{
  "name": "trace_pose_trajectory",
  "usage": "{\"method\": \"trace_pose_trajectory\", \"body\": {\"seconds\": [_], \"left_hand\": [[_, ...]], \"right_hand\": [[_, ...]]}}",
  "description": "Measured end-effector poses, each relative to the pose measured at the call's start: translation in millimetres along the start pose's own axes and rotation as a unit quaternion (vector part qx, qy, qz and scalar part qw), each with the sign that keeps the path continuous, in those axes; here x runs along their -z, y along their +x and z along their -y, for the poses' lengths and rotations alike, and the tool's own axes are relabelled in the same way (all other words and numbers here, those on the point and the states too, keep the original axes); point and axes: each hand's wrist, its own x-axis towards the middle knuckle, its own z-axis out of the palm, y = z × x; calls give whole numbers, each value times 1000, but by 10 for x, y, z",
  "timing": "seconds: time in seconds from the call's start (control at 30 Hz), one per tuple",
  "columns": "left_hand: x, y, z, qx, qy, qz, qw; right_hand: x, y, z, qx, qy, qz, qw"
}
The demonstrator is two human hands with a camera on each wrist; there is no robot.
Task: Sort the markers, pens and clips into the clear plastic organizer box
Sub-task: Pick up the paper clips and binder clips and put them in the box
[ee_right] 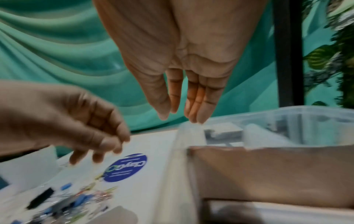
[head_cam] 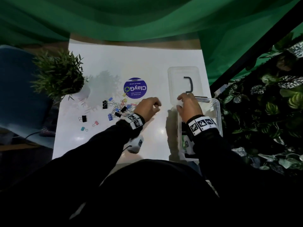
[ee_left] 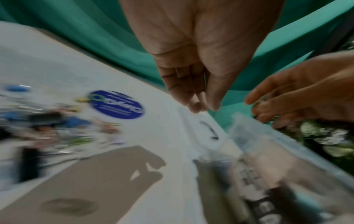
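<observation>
A clear plastic organizer box (head_cam: 218, 115) stands at the table's right edge. My right hand (head_cam: 188, 105) hovers over its far left corner, fingers (ee_right: 199, 106) straight and pointing down, tips at the rim (ee_right: 287, 112). Dark and green items lie inside, mostly hidden by my right wrist. A heap of binder clips and paper clips (head_cam: 121, 107) lies left of centre, blurred in the wrist views (ee_right: 76, 200). Just right of that heap my left hand (head_cam: 148, 107) hangs above the table, fingers (ee_left: 195, 106) loosely curled toward the thumb, with nothing visible in them.
The box's clear lid (head_cam: 182, 72) with a black handle lies behind the box. A round purple sticker (head_cam: 135, 87) marks the table's middle. A potted plant (head_cam: 60, 76) stands at far left; foliage (head_cam: 262, 112) lines the right edge. Stray clips (head_cam: 84, 118) lie front left.
</observation>
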Motion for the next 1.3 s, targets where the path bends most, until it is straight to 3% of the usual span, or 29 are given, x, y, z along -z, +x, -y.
{"method": "trace_pose_trajectory", "body": {"seconds": [0.1, 0.2, 0.3, 0.4, 0.5, 0.6, 0.7, 0.97, 1.3], "left_hand": [[247, -372, 750, 79, 47, -1, 996], [424, -759, 1382, 120, 132, 37, 983], [479, -1009, 1777, 138, 204, 69, 967], [464, -1086, 1904, 125, 203, 67, 969], [399, -1099, 1880, 108, 182, 102, 972], [302, -1122, 1867, 100, 161, 129, 974], [223, -1123, 1854, 86, 158, 121, 976], [213, -1032, 1773, 56, 165, 121, 977], [187, -950, 1717, 32, 198, 157, 967]], "right_hand": [[-254, -61, 361, 53, 13, 86, 995], [-686, -183, 716, 101, -29, 185, 977], [-1152, -309, 866, 109, -86, 276, 951], [-1502, -409, 845, 132, -144, 329, 924], [-1739, -457, 770, 202, -190, 332, 901], [-1891, -419, 745, 217, -176, 306, 910], [-1945, -358, 762, 189, -148, 284, 928], [-1906, -252, 769, 28, -50, 205, 977], [-1912, -215, 800, 102, -146, 251, 952]]}}
